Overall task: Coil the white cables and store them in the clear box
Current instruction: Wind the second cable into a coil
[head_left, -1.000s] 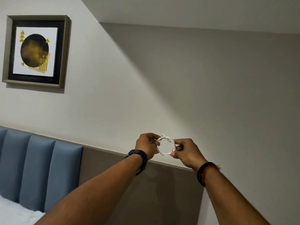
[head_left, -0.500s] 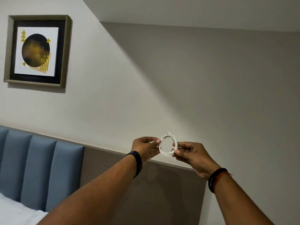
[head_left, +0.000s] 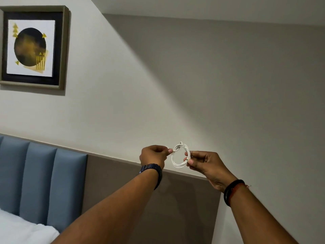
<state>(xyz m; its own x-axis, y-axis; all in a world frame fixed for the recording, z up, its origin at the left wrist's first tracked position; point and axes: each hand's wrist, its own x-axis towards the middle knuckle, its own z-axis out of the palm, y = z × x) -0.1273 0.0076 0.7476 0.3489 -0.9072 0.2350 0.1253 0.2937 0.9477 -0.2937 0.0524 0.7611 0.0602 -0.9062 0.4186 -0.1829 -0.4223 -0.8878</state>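
A thin white cable [head_left: 175,163] is wound into a small round coil, held up in the air in front of the wall. My left hand [head_left: 153,155] pinches the cable's loose end at the coil's upper left between thumb and finger. My right hand [head_left: 204,163] pinches the right side of the coil, where a small dark mark shows on the cable. Both arms are stretched out and up. The clear box is not in view.
A framed picture [head_left: 32,47] hangs on the wall at the upper left. A blue padded headboard [head_left: 40,184] and a brown panel [head_left: 175,208] run below my hands. White bedding [head_left: 21,229] shows at the lower left corner.
My left hand has turned and closed tighter on the cable end. The coil has stretched from round to a taller oval. Both hands have stayed at about the same height.
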